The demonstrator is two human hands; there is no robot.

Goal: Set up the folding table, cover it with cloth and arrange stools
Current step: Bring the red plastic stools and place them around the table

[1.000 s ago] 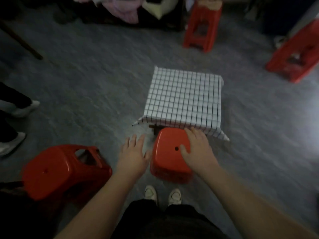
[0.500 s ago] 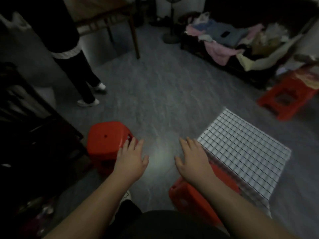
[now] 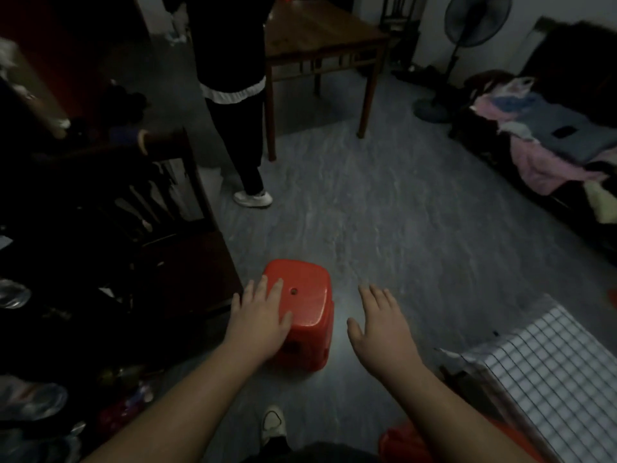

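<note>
Head view: red stool (image 3: 307,309) under L hand (image 3: 258,324), fingers flat on seat, R hand (image 3: 380,330) spread & empty just beside it; prob. light, rigid, slick plastic, best gripped at both seat edges.

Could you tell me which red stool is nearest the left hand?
The stool ahead, under the left hand; the other stool peeks out beside the checked table.

The square red plastic stool (image 3: 302,305) looks smooth and glossy. The white black-checked cloth (image 3: 547,369) looks matt. The brown wooden table (image 3: 320,35) has a dull sheen. The grey marbled floor (image 3: 417,228) appears smooth.
</note>
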